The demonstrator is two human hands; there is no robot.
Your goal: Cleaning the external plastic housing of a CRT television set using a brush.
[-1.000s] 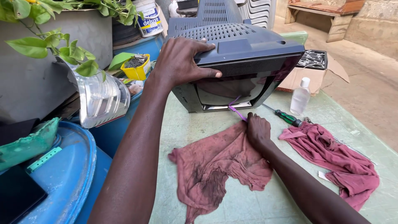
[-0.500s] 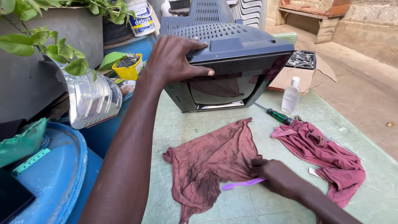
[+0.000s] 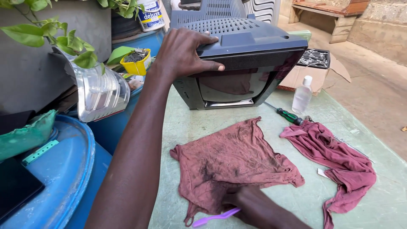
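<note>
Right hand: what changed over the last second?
The right hand drew back from the television's lower front edge toward the person, carrying the purple toothbrush to the near edge of the stained red cloth. The left hand stayed on top of the television; the screwdriver and bottle stayed put.

left hand [image 3: 184, 55]: bare, no glove/ring/watch
left arm: bare to 6 o'clock edge, no sleeve
right hand [image 3: 250, 203]: bare, forearm sleeveless
</note>
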